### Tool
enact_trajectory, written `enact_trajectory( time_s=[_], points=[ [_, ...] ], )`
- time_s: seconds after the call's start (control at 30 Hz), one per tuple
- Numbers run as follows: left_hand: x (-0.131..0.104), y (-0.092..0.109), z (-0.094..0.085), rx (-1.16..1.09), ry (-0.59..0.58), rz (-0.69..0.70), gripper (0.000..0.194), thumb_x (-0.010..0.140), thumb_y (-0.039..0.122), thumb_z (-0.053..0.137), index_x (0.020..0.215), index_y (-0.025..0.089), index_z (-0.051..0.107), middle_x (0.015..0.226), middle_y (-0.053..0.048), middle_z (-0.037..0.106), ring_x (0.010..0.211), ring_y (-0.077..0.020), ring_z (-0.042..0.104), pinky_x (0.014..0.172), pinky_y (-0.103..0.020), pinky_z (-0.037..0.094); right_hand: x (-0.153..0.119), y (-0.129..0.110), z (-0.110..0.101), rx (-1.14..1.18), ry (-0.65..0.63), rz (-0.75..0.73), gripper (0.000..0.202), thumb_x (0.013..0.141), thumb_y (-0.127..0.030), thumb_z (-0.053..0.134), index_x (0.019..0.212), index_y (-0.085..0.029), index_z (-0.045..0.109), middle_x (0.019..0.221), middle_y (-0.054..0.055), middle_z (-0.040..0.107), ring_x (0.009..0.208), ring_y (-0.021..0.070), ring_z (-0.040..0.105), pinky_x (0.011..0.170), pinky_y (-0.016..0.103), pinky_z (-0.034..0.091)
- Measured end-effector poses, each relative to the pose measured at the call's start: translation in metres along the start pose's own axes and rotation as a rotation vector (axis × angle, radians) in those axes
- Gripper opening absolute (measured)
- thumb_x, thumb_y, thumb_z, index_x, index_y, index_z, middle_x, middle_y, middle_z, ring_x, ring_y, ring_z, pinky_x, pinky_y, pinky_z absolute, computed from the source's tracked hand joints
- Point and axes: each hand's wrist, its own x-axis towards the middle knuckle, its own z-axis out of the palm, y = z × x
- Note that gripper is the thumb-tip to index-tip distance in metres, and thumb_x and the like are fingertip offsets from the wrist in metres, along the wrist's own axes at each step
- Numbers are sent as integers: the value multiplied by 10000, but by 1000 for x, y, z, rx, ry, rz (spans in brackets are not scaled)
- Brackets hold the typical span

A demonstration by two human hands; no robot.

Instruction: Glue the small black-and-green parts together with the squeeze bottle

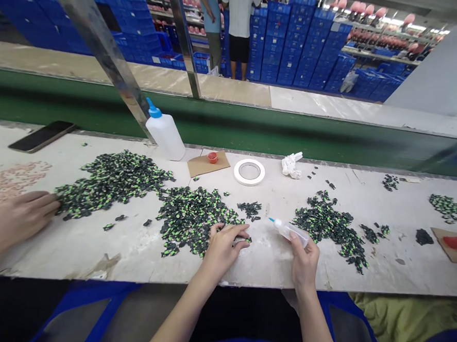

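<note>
My right hand (305,262) is wrapped round a small clear squeeze bottle (294,233) with a thin blue tip, which points left and up. My left hand (226,246) rests at the right edge of a pile of small black-and-green parts (192,214). Its fingers are bent, with a small dark part (249,240) at the thumb and fingertips. Between the hands and further back lies a little cluster of dark parts (249,209). To the right of the bottle spreads another pile of black-and-green parts (328,221).
Behind stand a large white bottle (166,136) with a blue nozzle, a red cap (212,157) on cardboard, a tape roll (249,172) and crumpled tissue (291,165). A phone (42,136) lies far left. A co-worker's hand (26,219) touches the left pile; another person's arm shows far right.
</note>
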Motion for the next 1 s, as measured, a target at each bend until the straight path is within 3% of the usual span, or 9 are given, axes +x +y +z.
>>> enact_trajectory(
  time_s=[0.2,0.3,0.47,0.53,0.6,0.63,0.7,0.8,1.0],
  points=[
    [2,2,-2,129,31,89,144,702,126,758,785,237,715,1027,-48,698,1049,-273,569,874,-437,398,12,-9,20,-147,-207,-67,427,536,-348,835,843,-208,573,814,54,733,805,237,686,798,390,521],
    [1,4,-2,141,39,111,121,715,105,743,712,221,709,1031,-48,691,1059,-272,551,881,-437,399,31,-9,28,-222,-154,-89,504,516,-365,833,927,-203,590,898,87,741,832,247,691,848,430,512],
    [-7,4,-5,45,75,100,108,796,132,661,803,233,699,916,-16,732,997,-241,589,903,-443,387,50,-15,22,-371,-95,-100,707,537,-458,813,1133,-176,556,1053,146,702,879,271,676,816,437,523],
    [-12,1,-8,3,115,91,102,829,171,623,836,242,696,882,-12,740,972,-232,612,905,-436,391,41,-19,19,-506,19,-280,755,569,-481,809,1200,-175,530,1098,150,673,923,277,641,809,435,514],
    [-17,-1,-11,-30,174,80,108,847,206,598,845,246,698,868,-16,739,935,-224,634,882,-414,411,26,-21,20,-630,108,-561,586,673,-454,772,1151,-180,573,1068,134,662,958,276,597,837,434,487],
    [-20,-1,-12,-47,200,76,111,851,220,593,844,248,700,861,-17,738,910,-220,644,867,-403,422,19,-21,24,-670,74,-692,415,744,-409,731,1075,-189,615,1002,117,666,945,269,586,850,432,476],
    [-24,-2,-15,-82,237,71,107,846,240,599,844,249,706,847,-18,736,860,-216,657,838,-389,441,8,-17,34,-750,-138,-814,143,852,-270,627,983,-222,661,916,86,664,911,251,576,842,413,473],
    [-29,-1,-18,-129,261,65,94,830,256,621,830,248,714,828,-18,735,815,-215,665,800,-380,462,8,-9,53,-880,-351,-754,203,864,-125,547,951,-241,689,898,85,658,887,260,576,772,390,487],
    [-34,0,-22,-247,294,-13,99,815,278,645,840,240,732,836,-33,725,799,-206,669,755,-343,501,23,2,62,-1030,-390,-588,240,864,-74,461,832,-207,659,845,108,643,799,266,583,725,370,464]
  ],
)
